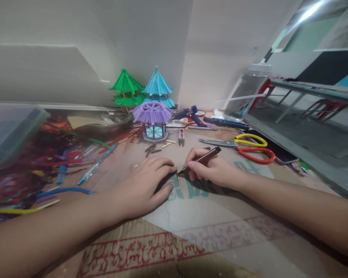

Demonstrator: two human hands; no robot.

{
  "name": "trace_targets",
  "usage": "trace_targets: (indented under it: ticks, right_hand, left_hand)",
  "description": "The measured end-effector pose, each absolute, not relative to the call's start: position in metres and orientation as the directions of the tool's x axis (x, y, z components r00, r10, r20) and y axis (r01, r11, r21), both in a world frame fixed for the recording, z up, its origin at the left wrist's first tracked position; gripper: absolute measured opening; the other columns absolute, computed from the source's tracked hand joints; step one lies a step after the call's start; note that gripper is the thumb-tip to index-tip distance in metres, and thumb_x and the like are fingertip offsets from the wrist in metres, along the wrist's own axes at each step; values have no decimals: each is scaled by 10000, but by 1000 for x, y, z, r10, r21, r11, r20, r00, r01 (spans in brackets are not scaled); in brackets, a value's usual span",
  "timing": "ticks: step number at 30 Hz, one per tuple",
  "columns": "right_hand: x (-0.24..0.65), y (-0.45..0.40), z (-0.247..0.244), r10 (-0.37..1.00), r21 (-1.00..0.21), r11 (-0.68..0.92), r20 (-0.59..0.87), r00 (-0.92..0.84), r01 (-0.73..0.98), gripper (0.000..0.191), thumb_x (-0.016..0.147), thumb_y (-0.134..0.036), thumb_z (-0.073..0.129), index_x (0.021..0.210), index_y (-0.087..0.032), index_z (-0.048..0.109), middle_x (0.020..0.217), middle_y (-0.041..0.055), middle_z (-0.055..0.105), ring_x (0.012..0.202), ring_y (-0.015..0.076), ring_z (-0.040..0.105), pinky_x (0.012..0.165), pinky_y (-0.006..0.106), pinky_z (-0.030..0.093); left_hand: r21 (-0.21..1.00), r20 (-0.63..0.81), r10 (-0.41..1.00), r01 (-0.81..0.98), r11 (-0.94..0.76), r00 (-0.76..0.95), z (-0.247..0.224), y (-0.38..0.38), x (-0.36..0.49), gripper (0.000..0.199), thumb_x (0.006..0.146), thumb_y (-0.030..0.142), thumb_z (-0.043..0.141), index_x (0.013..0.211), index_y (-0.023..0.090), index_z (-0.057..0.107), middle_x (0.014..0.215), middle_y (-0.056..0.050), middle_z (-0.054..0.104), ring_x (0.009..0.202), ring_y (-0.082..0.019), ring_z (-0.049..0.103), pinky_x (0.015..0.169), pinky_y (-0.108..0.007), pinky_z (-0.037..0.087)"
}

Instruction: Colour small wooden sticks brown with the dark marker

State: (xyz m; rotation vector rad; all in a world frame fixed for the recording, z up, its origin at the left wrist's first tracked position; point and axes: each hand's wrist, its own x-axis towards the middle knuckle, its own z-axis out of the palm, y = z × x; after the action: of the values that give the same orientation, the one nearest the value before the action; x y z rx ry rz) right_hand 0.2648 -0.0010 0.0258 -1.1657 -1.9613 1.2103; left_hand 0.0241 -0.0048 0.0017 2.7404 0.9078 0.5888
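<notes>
My right hand (204,168) is closed around a dark brown marker pen (206,156), its tip pointing down and left. The tip meets or nearly meets a short thin stick (178,175) on the covered tabletop. My left hand (149,185) lies palm down with fingers stretched out and thumb apart; a fingertip is at the stick's upper end, perhaps touching it. Just beyond the hands lie several short dark sticks (152,149) and a few pale ones (168,143). Behind them stands a small pavilion model with a purple roof (153,112).
Green (127,87) and blue (158,87) roofed models stand by the wall. Nearby are a glue gun (191,115), thread snips (181,137), scissors (237,143), a phone (272,148) and a clear plastic jug (246,94). Colourful craft pieces and a plastic box (14,131) crowd the left.
</notes>
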Motion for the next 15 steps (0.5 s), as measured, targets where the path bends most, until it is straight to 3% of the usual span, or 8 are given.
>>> trace_targets:
  ticks: [15]
  right_hand:
    - [266, -1, 25, 861, -902, 233, 19, -507, 362, 153, 932, -306, 582, 846, -189, 533, 626, -21, 642, 506, 85, 506, 481, 207, 387]
  left_hand:
    - [285, 309, 601, 532, -798, 737, 0, -5, 23, 329, 971, 307, 513, 1249, 163, 614, 1297, -135, 606, 1245, -301, 542, 1072, -510, 453]
